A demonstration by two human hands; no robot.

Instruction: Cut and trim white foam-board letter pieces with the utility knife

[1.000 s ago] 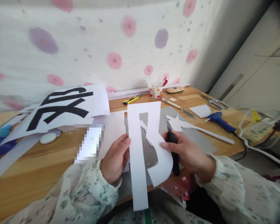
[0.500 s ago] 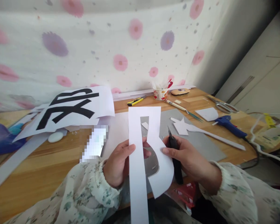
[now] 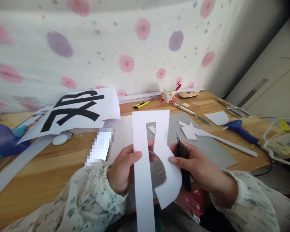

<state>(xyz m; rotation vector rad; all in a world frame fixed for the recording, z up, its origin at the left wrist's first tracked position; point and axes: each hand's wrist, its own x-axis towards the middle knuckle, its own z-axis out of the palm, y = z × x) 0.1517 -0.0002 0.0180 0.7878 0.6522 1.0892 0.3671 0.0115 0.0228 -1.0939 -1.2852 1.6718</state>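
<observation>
Between my two hands is a white cut-out (image 3: pixel 143 180), long and flat, with a straight strip on the left and a curved hook on the right. My left hand (image 3: pixel 123 167) pinches the straight strip, thumb in front and fingers behind. My right hand (image 3: pixel 195 164) grips the curved side with thumb and fingers, and a black craft knife (image 3: pixel 183 161) is held in the same hand, its blade pointing up and away. Under the cut-out lies a grey cutting mat (image 3: pixel 217 149) with white scraps on it. A star-shaped white offcut (image 3: pixel 189 130) with a long tail rests on the mat.
Printed paper (image 3: pixel 108 112) with black characters lies at the left, near a pixelated bright patch (image 3: pixel 100 146). At the back are a yellow cutter (image 3: pixel 141 104), a paper cup (image 3: pixel 168 97) and a mouse (image 3: pixel 188 94). Scissors (image 3: pixel 236 110) and a blue glue gun (image 3: pixel 243 131) sit right.
The view has shifted slightly, so most things appear a little further right. Both hands keep their hold on the cut-out, and the knife stays in my right hand.
</observation>
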